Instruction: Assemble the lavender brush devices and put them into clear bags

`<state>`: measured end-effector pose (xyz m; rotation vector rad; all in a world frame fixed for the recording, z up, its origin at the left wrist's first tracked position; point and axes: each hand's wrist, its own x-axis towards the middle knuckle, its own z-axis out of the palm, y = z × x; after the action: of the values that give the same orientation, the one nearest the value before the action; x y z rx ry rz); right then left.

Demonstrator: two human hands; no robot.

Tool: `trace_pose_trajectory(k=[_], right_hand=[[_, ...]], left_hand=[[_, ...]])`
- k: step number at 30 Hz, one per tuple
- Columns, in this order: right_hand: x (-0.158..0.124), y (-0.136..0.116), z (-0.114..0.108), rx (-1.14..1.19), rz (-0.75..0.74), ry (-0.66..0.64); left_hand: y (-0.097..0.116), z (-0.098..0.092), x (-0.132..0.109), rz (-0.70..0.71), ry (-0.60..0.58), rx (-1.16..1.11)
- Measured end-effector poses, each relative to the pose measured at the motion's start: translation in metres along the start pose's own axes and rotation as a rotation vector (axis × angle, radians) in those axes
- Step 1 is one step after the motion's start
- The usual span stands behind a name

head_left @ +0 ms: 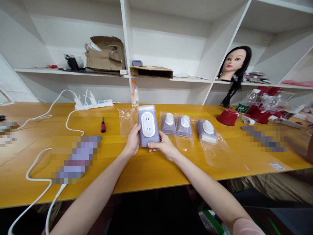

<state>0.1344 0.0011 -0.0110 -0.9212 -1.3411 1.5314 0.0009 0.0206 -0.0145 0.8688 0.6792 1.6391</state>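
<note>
Both of my hands hold a purple-grey plastic device with a raised white oval panel facing me. My left hand is closed around its left side. At its lower right corner, my right hand grips it, the thumb lying on the bottom edge. An empty-looking clear plastic bag lies just left of it. To the right sit three similar purple-grey devices with white tops: one device, a second device and a third device, in or on clear plastic bags.
A red-and-black screwdriver lies left of my hands. Behind are a white power strip with cables and an orange-capped bottle. A blurred-out slab lies front left. At right stand a red cup-shaped base and a mannequin head.
</note>
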Motion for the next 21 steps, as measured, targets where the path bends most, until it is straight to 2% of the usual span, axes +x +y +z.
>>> trace_pose_trajectory(k=[4,13,21], right_hand=[[0.0013,0.0008,0.0009,-0.049,0.017,-0.006],[-0.0005,0.0006,-0.0019,-0.056,0.029,-0.061],[0.0012,0.0048,0.0006,0.061,-0.002,0.034]], left_hand=[[-0.0058,-0.0029,0.0015,-0.016,0.066,0.000],[-0.0063,-0.0049,0.0022,0.017,0.112,-0.009],[-0.0058,0.0000,-0.0020,0.105,0.034,0.126]])
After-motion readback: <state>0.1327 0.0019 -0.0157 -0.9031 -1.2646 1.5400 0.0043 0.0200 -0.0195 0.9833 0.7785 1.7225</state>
